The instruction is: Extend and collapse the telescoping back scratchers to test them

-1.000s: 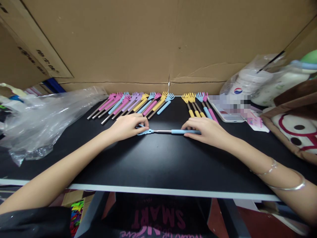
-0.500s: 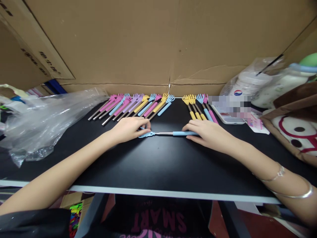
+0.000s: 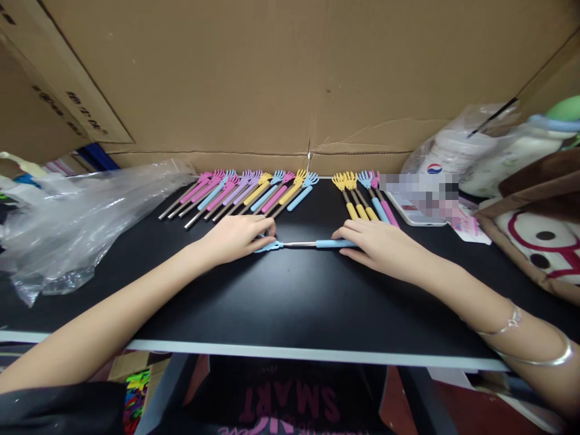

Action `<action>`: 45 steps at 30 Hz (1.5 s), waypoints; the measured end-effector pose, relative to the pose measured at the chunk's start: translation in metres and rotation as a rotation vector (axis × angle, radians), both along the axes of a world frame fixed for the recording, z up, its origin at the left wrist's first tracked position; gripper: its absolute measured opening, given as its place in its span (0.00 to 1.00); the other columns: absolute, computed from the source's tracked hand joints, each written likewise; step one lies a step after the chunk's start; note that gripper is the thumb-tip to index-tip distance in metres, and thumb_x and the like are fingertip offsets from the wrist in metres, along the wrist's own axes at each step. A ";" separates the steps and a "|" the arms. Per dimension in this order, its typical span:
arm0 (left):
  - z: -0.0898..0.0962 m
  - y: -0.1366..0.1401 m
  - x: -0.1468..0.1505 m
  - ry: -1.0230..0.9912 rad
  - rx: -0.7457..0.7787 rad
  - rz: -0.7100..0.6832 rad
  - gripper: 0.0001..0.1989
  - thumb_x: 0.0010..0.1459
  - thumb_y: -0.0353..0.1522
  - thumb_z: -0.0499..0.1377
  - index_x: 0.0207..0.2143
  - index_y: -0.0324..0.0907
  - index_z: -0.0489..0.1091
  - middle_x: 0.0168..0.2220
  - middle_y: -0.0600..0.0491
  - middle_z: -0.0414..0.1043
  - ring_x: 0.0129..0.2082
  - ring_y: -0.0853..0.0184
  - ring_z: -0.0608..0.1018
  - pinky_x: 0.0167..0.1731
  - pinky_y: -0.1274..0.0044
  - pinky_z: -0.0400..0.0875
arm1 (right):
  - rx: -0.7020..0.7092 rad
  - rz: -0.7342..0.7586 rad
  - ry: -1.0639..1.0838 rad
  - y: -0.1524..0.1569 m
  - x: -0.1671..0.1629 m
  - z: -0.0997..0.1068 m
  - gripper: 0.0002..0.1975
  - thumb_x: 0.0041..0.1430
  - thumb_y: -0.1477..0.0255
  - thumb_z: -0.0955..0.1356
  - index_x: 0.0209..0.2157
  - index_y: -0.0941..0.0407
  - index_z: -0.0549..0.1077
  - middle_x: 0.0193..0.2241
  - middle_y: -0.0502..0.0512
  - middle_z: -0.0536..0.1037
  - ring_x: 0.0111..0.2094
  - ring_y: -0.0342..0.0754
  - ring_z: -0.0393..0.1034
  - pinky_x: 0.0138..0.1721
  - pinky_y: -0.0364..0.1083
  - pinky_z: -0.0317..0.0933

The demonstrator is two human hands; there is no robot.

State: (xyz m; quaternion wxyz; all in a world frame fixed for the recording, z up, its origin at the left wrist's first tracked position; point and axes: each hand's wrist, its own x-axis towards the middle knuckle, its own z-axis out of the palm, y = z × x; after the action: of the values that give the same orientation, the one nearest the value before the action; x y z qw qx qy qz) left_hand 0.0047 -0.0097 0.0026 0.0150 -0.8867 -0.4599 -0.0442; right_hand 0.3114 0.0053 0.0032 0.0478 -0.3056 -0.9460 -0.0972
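Note:
A light blue back scratcher [image 3: 301,244] lies crosswise just above the black tabletop or on it; I cannot tell which. My left hand [image 3: 240,237] is closed round its claw head, which the fingers partly hide. On the other end, my right hand [image 3: 374,243] grips the blue sleeve, its thumb below and fingers above. Between the hands a short bare metal rod shows. Behind my left hand is a row of back scratchers [image 3: 244,192] in pink, purple, blue and yellow, many with bare metal rods. A smaller group of back scratchers [image 3: 362,196] with coloured handles lies behind my right hand.
A clear plastic bag [image 3: 90,223] covers the left of the black table [image 3: 290,302]. At the right are a phone [image 3: 421,214], a cup [image 3: 453,157] in a bag and a brown plush bag [image 3: 539,223]. A cardboard wall [image 3: 226,78] stands behind.
Both hands keep their hold on the blue back scratcher, almost unmoved. The view has shifted very slightly.

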 end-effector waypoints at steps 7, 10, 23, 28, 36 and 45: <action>0.001 0.001 -0.001 0.011 -0.011 -0.020 0.11 0.66 0.40 0.47 0.38 0.44 0.65 0.38 0.56 0.73 0.34 0.69 0.74 0.29 0.79 0.58 | -0.005 -0.002 -0.008 0.000 0.000 0.001 0.11 0.64 0.67 0.60 0.43 0.56 0.70 0.37 0.57 0.73 0.37 0.49 0.69 0.37 0.46 0.59; 0.002 0.001 -0.001 0.011 -0.018 -0.032 0.11 0.66 0.40 0.47 0.38 0.45 0.65 0.38 0.56 0.73 0.35 0.68 0.74 0.30 0.79 0.58 | -0.006 -0.003 -0.011 0.000 0.000 0.001 0.11 0.64 0.68 0.60 0.43 0.56 0.69 0.37 0.57 0.73 0.37 0.49 0.70 0.37 0.46 0.59; 0.010 0.000 -0.001 0.103 -0.080 0.129 0.12 0.65 0.42 0.48 0.40 0.47 0.66 0.34 0.57 0.76 0.30 0.66 0.76 0.25 0.79 0.55 | -0.017 0.001 -0.017 0.003 0.002 0.001 0.11 0.64 0.68 0.60 0.43 0.56 0.70 0.37 0.57 0.73 0.37 0.49 0.70 0.37 0.47 0.61; 0.009 0.001 -0.002 0.120 -0.050 0.120 0.12 0.65 0.42 0.48 0.40 0.47 0.66 0.32 0.57 0.76 0.29 0.67 0.75 0.24 0.79 0.54 | -0.028 0.003 -0.011 0.005 0.003 0.001 0.11 0.64 0.68 0.60 0.43 0.55 0.70 0.37 0.56 0.73 0.36 0.49 0.70 0.37 0.47 0.60; 0.003 0.006 -0.006 0.062 0.069 0.069 0.15 0.66 0.40 0.45 0.36 0.46 0.68 0.38 0.55 0.76 0.36 0.66 0.76 0.27 0.80 0.58 | -0.054 0.003 0.003 0.004 0.003 0.004 0.13 0.65 0.67 0.59 0.43 0.54 0.71 0.36 0.56 0.73 0.35 0.48 0.69 0.35 0.46 0.60; 0.004 0.005 -0.005 0.093 0.062 0.093 0.13 0.65 0.39 0.47 0.37 0.46 0.68 0.34 0.55 0.76 0.31 0.67 0.77 0.24 0.80 0.56 | -0.012 0.000 0.034 0.003 0.002 0.004 0.14 0.66 0.67 0.58 0.44 0.54 0.72 0.35 0.55 0.74 0.36 0.47 0.70 0.33 0.44 0.59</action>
State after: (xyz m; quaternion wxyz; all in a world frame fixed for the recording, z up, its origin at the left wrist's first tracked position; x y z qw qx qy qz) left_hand 0.0000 -0.0042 0.0066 0.0659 -0.8647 -0.4977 -0.0163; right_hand 0.3130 0.0086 0.0071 0.0620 -0.3073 -0.9457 -0.0863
